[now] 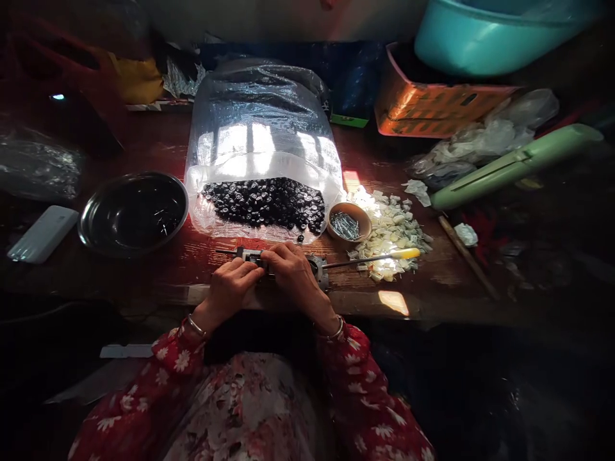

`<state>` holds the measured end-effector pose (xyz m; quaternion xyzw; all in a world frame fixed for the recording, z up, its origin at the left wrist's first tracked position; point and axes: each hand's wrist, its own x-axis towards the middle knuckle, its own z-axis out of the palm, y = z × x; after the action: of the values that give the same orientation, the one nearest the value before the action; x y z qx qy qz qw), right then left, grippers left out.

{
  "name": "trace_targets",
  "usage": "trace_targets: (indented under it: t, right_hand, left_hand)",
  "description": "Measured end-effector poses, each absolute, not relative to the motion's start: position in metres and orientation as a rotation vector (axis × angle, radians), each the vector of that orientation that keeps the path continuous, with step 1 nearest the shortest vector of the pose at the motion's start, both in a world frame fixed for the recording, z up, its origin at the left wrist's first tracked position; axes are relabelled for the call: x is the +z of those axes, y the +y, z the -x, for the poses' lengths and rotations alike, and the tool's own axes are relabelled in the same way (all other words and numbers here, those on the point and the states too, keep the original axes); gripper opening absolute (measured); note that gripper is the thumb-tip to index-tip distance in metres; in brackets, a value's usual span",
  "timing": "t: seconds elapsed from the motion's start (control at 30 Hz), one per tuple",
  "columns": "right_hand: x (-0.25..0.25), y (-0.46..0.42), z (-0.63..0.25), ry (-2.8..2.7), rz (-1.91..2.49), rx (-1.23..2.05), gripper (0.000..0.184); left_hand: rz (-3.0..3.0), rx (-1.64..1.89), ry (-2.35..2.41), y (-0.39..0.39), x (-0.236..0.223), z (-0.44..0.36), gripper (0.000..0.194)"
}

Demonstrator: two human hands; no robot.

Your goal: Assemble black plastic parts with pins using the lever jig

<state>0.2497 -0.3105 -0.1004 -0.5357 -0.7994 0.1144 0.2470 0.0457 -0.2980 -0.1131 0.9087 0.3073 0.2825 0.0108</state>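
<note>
My left hand point(231, 287) rests at the left part of a small metal clamp-like fixture point(250, 256) near the table's front edge. Its fingers are bent together against the fixture; what they pinch is hidden. Close beside it, my right hand point(292, 272) lies over the fixture's middle, fingers closed and pointing left, their contents also hidden. A thin rod with a yellow handle point(406, 253) extends right from the fixture. Just behind lie many small black round caps point(269, 203) in the mouth of a translucent sack point(262, 144). A small bowl point(369, 224) holds metal nails or pins point(344, 225).
A pile of small whitish pieces point(391, 234) lies right of the bowl. At left are a steel basin point(89, 224) with a few dark pieces and a white power bank-like block point(43, 234). A green tube-like object point(519, 163), wooden stick point(468, 256) and orange basket point(432, 109) occupy the right.
</note>
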Motion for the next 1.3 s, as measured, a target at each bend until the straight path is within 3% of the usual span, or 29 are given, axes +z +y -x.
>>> trace_targets:
  t: [0.23, 0.43, 0.67, 0.8, 0.93, 1.07, 1.2, 1.3]
  right_hand:
    - [-0.104, -0.317, -0.273, -1.914, 1.42, 0.31, 0.029]
    - [-0.097, -0.336, -0.319, -1.702, 1.52, 0.109, 0.022]
    - [-0.109, -0.365, -0.405, -1.631, 2.116, -0.435, 0.031]
    - [-0.115, -0.389, -0.429, -1.778, 2.228, -0.518, 0.035]
    - [-0.11, -0.427, -0.423, -1.858, 2.26, -0.481, 0.04]
    - [-0.101, -0.471, -0.402, -1.813, 2.218, 0.027, 0.04]
    - [-0.09, -0.49, -0.377, -1.661, 2.056, 0.881, 0.046]
    - [-0.084, -0.487, -0.367, -1.506, 1.933, 1.287, 0.055]
  left_hand:
    - [-2.725, 0.931, 0.972, -0.297, -0.113, -0.045, 0.022]
    - [-2.636, 1.033, 0.99, -0.294, -0.108, -0.048, 0.015]
    - [-2.506, 1.123, 1.114, -0.279, -0.098, -0.039, 0.01]
    - [-2.508, 1.043, 1.193, -0.275, -0.1, -0.028, 0.022]
    - [-2.576, 0.923, 1.184, -0.275, -0.109, -0.02, 0.05]
    - [-2.634, 0.818, 1.157, -0.274, -0.119, -0.016, 0.069]
    - [-2.7, 0.736, 1.123, -0.272, -0.126, -0.016, 0.072]
    - [-2.732, 0.702, 1.108, -0.272, -0.129, -0.018, 0.073]
